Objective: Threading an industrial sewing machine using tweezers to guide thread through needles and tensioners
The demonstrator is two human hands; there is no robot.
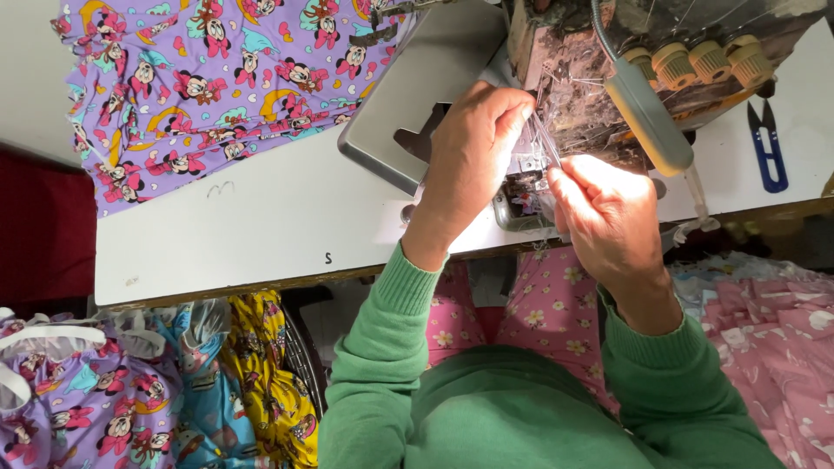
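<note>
Head view, looking straight down: both hands meet at the needle area of a grimy sewing machine (599,78), and everything else is best placed from that machine. The left hand (473,161) comes in from the near-left side, fingers curled and pinched together at the tips against the machine's front; what it pinches is too fine to make out, probably thread. The right hand (608,217), just nearer the body than the needle area, is closed around thin metal tweezers (546,143) whose tips point up into the mechanism.

Judging the risk: the threads (573,82) here are hair-thin and pale, so a small slip of the tweezers could drop or fray one, and the fingertips sit very close to the sharp parts (an accidental start of the machine would be nasty).

To the machine's left a smooth grey metal plate (408,95) stands swung open, and beyond it lies a soft purple cartoon-print fabric (200,78), rumpled on the white, scuffed table (261,234). At the machine's right top are ribbed cream tension knobs (704,59), with a bendy-necked lamp (647,117) below them and blue thread snips (767,143) further right. Below the table's edge, pink floral cloth (556,313) covers the lap; sleeves are ribbed green knit.
</note>
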